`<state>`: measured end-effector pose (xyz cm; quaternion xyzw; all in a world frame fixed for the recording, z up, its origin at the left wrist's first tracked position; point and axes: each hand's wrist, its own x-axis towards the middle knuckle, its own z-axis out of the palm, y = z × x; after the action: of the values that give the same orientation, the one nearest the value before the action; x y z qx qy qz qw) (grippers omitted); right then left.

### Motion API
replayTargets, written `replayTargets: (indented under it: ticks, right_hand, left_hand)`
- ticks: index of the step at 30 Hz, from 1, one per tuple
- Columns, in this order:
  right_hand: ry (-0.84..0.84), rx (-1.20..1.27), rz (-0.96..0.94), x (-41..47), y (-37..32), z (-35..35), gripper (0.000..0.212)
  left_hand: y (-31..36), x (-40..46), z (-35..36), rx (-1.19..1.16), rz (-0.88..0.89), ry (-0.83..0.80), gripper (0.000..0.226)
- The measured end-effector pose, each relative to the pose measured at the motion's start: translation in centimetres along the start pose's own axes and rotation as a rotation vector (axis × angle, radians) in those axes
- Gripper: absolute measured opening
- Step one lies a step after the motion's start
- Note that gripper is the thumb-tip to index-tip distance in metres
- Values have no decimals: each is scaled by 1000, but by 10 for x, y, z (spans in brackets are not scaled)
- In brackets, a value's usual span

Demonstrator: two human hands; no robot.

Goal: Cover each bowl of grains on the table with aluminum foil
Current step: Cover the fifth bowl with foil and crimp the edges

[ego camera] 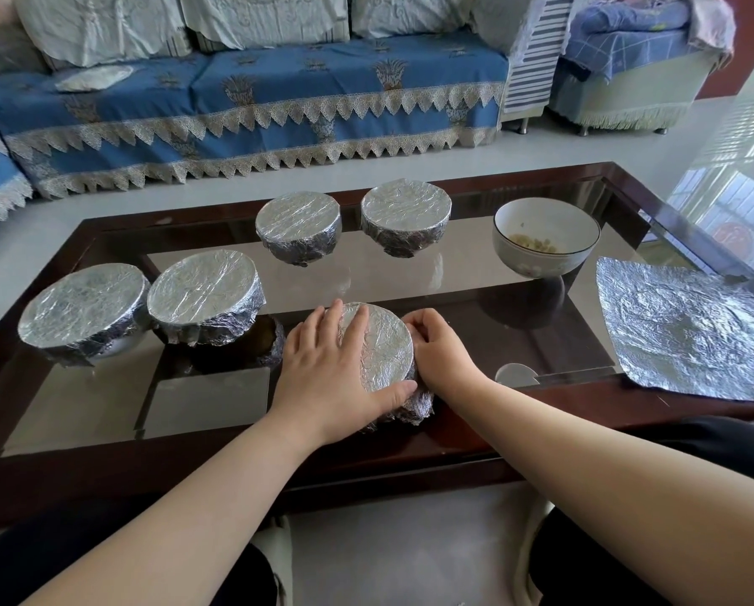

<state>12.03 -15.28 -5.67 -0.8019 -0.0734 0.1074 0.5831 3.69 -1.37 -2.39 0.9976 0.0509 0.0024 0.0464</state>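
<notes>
— What lies left of the left hand [322,365]?
— Two foil-wrapped bowls, touching [84,314] [204,297]; two more [298,225] [405,218] stand beyond its fingertips.
— And the hand itself?
— Spread flat over the near bowl [384,347], thumb against the foil rim.
— The right hand [438,349]?
— Fingers curled, pinching foil at that bowl's right side.
— Past it?
— An uncovered bowl [545,240] of grains, beyond and to its right; a loose foil sheet [685,330] farther right on the table [217,404].
</notes>
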Motion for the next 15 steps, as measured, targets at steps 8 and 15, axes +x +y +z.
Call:
replayTargets:
  ticks: [8, 15]
  right_hand:
    - [-69, -20, 5, 11, 2, 0, 9]
    - [-133, -231, 12, 15, -6, -6, 10]
  left_hand:
    - [0, 0, 0, -5, -2, -5, 122]
    - [0, -1, -1, 2, -5, -7, 122]
